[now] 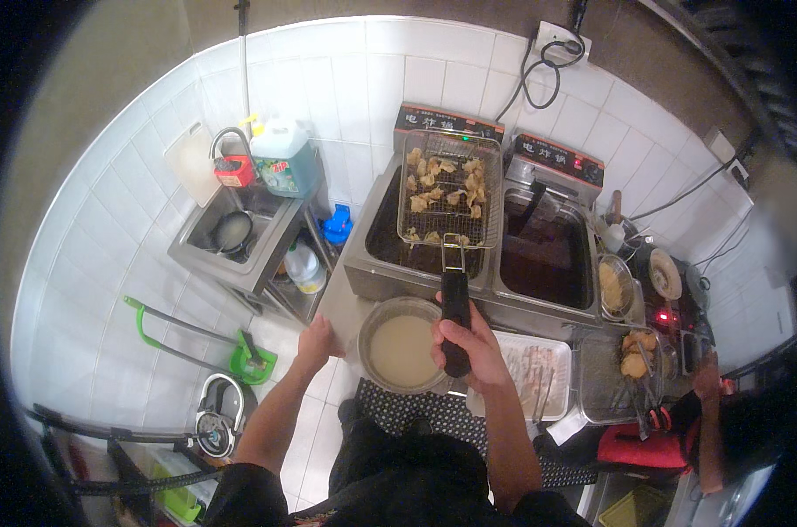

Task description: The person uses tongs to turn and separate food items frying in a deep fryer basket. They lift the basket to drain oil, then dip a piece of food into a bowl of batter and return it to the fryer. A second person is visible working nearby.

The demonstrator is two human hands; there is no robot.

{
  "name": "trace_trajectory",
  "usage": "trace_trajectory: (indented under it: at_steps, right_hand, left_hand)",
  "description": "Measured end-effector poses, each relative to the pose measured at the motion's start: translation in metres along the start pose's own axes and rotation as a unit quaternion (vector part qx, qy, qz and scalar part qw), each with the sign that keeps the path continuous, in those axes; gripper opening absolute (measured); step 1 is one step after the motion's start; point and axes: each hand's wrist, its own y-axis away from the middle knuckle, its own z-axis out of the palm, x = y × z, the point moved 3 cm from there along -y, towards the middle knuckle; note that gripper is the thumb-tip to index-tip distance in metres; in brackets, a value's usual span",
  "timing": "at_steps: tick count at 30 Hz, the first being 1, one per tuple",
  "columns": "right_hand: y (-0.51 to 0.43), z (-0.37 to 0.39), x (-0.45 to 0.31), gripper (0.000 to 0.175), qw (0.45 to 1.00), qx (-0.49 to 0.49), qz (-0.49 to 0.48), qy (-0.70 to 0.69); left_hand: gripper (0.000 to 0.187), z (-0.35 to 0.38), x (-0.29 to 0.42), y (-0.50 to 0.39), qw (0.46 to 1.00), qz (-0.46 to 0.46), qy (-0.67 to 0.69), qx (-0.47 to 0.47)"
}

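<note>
My right hand [467,349] is shut around the black handle [455,309] of a wire fry basket [438,219]. Several crisp, golden fried pieces [422,199], shaped like wontons, lie scattered in it. The basket is over the left tank of an electric deep fryer [372,267]; dark oil shows around it. My left hand [319,344] is at the corner of the steel counter [349,316], with its fingertips partly hidden, so its grip is unclear. Between my hands stands a round tub [401,352] of pale, creamy liquid.
Right of the basket is a second fryer tank [543,263]. A white tray [563,369] with skewers and tongs sits near my right forearm. Another person's hand [706,375] is at far right by a tray of browned food [637,356]. A sink [194,247] is left.
</note>
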Motion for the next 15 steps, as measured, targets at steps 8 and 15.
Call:
trace_trajectory:
  at_steps: [8, 15]
  right_hand:
    - [-0.021, 0.008, -0.019, 0.031, 0.997, 0.015, -0.004, -0.069]
    - [-0.029, 0.009, -0.024, 0.028, 0.998, 0.004, -0.017, -0.056]
  left_hand:
    - [0.075, 0.001, -0.002, -0.006, 0.999, -0.025, -0.003, -0.047]
    - [0.076, 0.008, -0.005, -0.001, 1.000, -0.008, -0.018, -0.009]
